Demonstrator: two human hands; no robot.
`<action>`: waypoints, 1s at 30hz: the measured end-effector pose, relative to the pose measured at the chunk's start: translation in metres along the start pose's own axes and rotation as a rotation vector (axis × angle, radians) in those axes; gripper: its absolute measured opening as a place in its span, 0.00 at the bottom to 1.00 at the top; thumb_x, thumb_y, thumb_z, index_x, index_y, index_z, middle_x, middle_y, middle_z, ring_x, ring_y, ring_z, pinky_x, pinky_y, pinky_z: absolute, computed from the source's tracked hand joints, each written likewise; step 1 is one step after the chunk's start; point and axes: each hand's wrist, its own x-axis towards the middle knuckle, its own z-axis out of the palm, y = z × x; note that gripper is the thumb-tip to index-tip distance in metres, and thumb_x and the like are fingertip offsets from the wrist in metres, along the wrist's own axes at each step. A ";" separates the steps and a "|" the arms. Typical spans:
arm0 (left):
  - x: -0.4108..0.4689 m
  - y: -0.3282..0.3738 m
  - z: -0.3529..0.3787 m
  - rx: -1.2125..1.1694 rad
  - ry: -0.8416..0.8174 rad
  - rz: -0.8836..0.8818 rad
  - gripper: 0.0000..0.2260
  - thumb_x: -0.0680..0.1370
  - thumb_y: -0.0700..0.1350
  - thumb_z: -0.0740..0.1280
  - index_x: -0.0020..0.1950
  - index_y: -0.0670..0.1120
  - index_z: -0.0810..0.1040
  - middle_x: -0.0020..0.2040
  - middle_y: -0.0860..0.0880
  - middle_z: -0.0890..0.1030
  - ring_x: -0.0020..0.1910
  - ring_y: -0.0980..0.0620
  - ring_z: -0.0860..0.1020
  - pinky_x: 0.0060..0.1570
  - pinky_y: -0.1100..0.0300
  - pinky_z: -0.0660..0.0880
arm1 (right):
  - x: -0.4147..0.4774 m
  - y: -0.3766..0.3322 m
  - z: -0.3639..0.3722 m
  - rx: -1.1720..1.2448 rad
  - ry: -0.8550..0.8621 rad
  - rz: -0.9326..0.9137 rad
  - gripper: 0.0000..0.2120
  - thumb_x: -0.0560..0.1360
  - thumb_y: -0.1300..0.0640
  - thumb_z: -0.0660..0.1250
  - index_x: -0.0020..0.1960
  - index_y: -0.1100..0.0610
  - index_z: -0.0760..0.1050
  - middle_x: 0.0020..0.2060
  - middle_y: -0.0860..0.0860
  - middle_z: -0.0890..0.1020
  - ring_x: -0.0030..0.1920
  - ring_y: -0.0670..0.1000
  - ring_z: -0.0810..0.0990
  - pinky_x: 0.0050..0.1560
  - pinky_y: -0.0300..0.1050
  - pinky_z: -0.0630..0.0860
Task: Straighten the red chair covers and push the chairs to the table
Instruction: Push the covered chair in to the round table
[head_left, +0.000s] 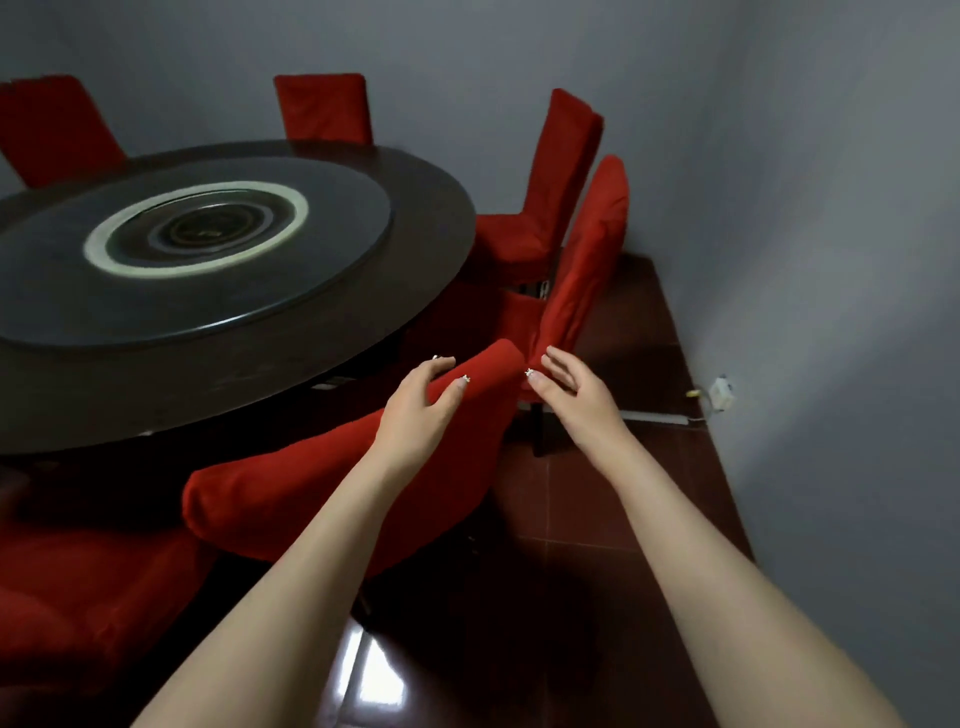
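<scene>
A red-covered chair (291, 493) stands right in front of me, its backrest top running from lower left to upper right beside the round dark table (431, 249). My left hand (421, 410) curls over the right end of that backrest, fingers around the red cover. My right hand (576, 395) hovers just past the backrest's right corner with fingers spread, next to the lower back of a second red-covered chair (592, 249). Whether the right fingertips touch fabric I cannot tell.
A glass turntable (197, 234) sits on the table. More red-covered chairs stand at the far right (550, 176), far side (324, 106), far left (52, 127) and near left (67, 603). A grey wall closes in on the right, with a white plug (722, 392) low down. Dark red tiles cover the floor.
</scene>
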 end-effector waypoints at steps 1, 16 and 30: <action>0.002 0.007 0.007 -0.020 -0.006 0.009 0.17 0.79 0.52 0.63 0.67 0.50 0.72 0.69 0.51 0.71 0.69 0.55 0.67 0.69 0.53 0.64 | -0.003 -0.001 -0.009 0.010 0.016 0.010 0.32 0.70 0.42 0.69 0.71 0.51 0.66 0.67 0.49 0.73 0.67 0.44 0.69 0.70 0.50 0.65; 0.017 0.133 0.207 -0.322 -0.188 0.045 0.17 0.79 0.48 0.64 0.67 0.48 0.72 0.67 0.49 0.72 0.68 0.54 0.68 0.68 0.56 0.65 | -0.054 0.038 -0.214 0.242 0.343 0.137 0.28 0.78 0.51 0.64 0.74 0.53 0.59 0.69 0.51 0.70 0.63 0.43 0.70 0.67 0.44 0.65; 0.036 0.208 0.320 -0.352 -0.275 0.079 0.19 0.79 0.47 0.63 0.69 0.46 0.69 0.68 0.49 0.72 0.68 0.55 0.69 0.67 0.59 0.66 | -0.023 0.063 -0.338 0.280 0.442 0.156 0.27 0.77 0.47 0.63 0.73 0.53 0.62 0.68 0.50 0.72 0.67 0.48 0.71 0.70 0.55 0.65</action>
